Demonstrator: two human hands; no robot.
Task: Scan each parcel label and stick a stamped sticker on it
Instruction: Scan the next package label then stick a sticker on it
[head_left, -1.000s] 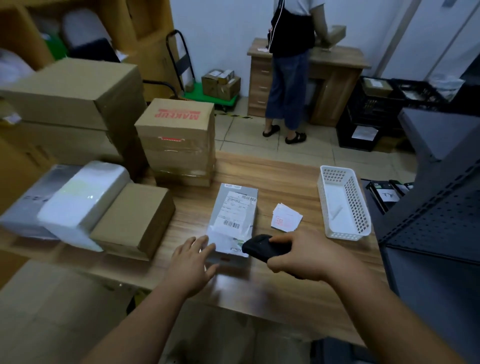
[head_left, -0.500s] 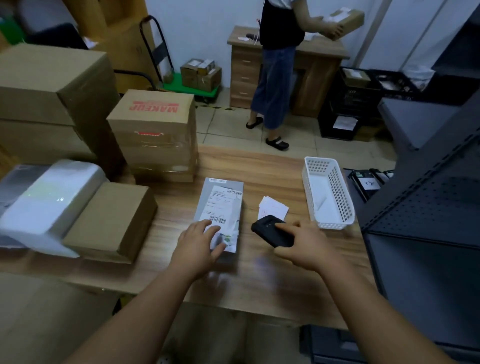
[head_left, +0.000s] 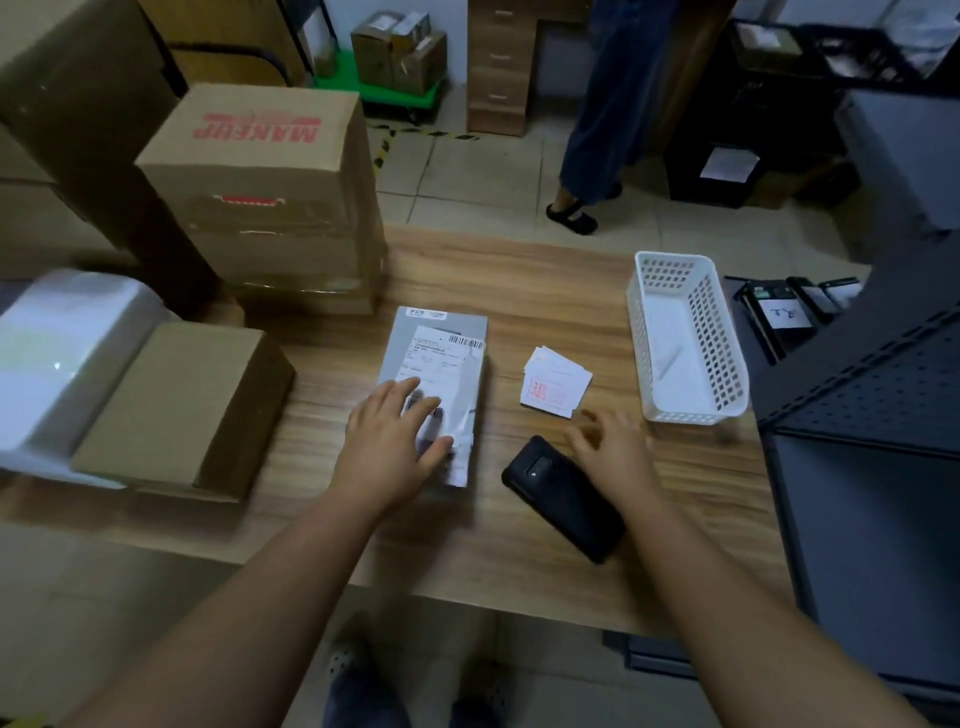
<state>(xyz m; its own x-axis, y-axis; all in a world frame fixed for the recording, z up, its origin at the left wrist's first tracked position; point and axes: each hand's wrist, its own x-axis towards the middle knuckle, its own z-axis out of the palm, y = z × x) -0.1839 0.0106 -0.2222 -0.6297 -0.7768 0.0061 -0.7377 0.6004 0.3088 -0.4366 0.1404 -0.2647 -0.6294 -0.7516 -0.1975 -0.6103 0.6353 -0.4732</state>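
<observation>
A flat grey parcel (head_left: 457, 325) with a white shipping label lies in the middle of the wooden table (head_left: 519, 280). My left hand (head_left: 389, 441) rests flat on the label's near half, fingers spread. The black handheld scanner (head_left: 563, 499) lies on the table to the right of the parcel, with nothing holding it. My right hand (head_left: 615, 449) hovers just beyond the scanner, fingers loose and blurred, holding nothing. A small pile of red-stamped stickers (head_left: 555, 388) sits just beyond that hand.
A white perforated basket (head_left: 691, 338) stands at the table's right. A small cardboard box (head_left: 182, 405) and a white wrapped parcel (head_left: 57, 353) lie at the left, stacked cartons (head_left: 260, 197) behind. A dark metal shelf (head_left: 872, 389) borders the right. A person stands on the floor beyond.
My right hand has set the scanner down on the table and let go, moving toward the stickers. My left hand has slid further onto the parcel's label.
</observation>
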